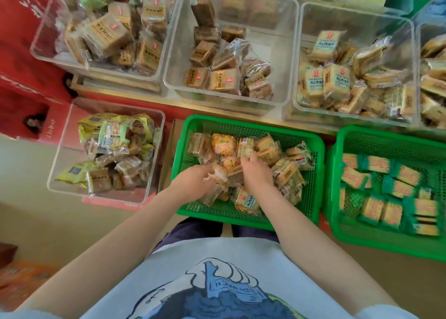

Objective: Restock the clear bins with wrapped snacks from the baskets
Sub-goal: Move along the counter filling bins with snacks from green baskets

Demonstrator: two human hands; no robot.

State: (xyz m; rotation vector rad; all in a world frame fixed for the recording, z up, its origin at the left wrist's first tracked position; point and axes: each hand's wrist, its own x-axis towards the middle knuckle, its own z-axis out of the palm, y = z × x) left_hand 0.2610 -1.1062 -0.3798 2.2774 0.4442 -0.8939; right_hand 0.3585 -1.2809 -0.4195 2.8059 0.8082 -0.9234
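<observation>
Both hands, left hand (193,178) and right hand (253,171), loosely clutch slippery wrapped snacks (231,174) mid-frame in green basket (311,174); packets could slip, or mix bins

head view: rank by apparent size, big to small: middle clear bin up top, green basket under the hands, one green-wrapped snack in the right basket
1-2. Middle clear bin and green basket: look alike; the basket is nearer the camera, so unranked.
3. Green-wrapped snack: clearly smallest.

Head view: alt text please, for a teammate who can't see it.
Both hands, left and right, dig into wrapped snacks in the middle green basket. A second green basket sits right; clear bins of snacks line the back.
</observation>
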